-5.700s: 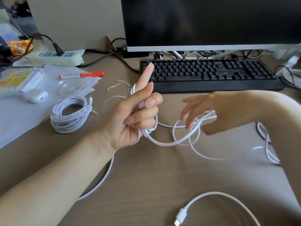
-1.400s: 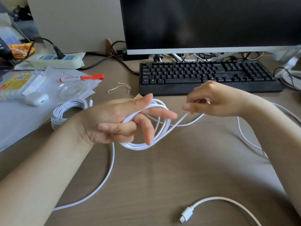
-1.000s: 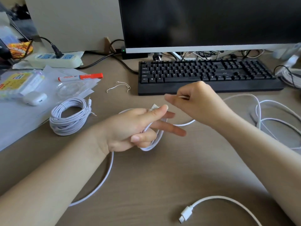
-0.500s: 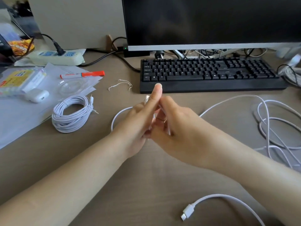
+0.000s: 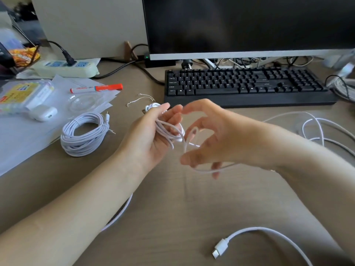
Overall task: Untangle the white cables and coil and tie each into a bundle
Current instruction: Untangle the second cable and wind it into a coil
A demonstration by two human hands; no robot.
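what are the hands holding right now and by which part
The left hand holds the white cable by the few loops wound so far, across its palm and fingers. The right hand has the trailing run draped over its curled fingers, not pinched.

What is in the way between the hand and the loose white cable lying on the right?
Nothing visible blocks it. The right hand already has the white cable running past its fingers, and that cable trails over bare desk to the loose loops on the right. The left hand holds the coiled part.
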